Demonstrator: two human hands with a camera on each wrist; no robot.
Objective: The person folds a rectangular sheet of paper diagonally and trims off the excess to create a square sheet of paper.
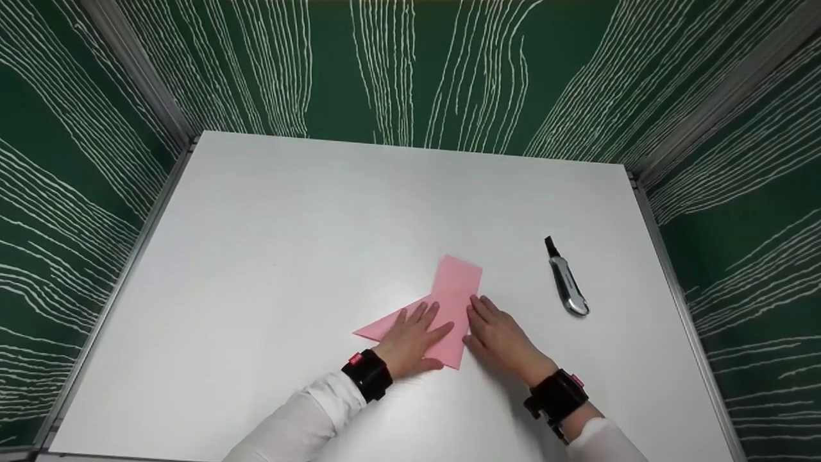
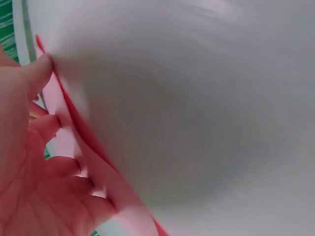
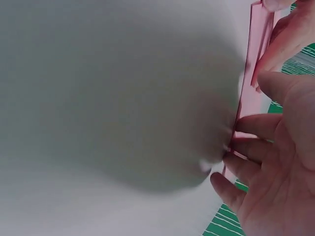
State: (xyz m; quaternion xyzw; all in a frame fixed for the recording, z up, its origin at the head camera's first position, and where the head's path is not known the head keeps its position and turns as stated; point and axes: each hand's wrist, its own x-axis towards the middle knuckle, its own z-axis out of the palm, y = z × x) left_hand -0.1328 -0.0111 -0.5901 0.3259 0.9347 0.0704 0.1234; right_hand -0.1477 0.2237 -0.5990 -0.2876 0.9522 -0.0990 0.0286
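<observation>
A folded sheet of pink paper [image 1: 458,282] lies on the white table, with an upright strip and a pointed flap reaching out to the left. Across its lower left part my left hand [image 1: 410,343] presses with spread fingers. My right hand [image 1: 503,337] rests along the strip's right edge, its fingers fairly straight and touching the paper. In the left wrist view the paper [image 2: 118,191] shows a slightly raised, layered edge under the fingertips. From the right wrist, fingers [image 3: 256,125] are seen lying at the fold line, with the left hand [image 3: 293,37] beyond.
A utility knife [image 1: 567,285] with a grey and black handle lies to the right of the paper, its black tip pointing away. Green walls [image 1: 333,70] with white wavy lines and grey frame posts [image 1: 135,61] surround the white table [image 1: 288,212].
</observation>
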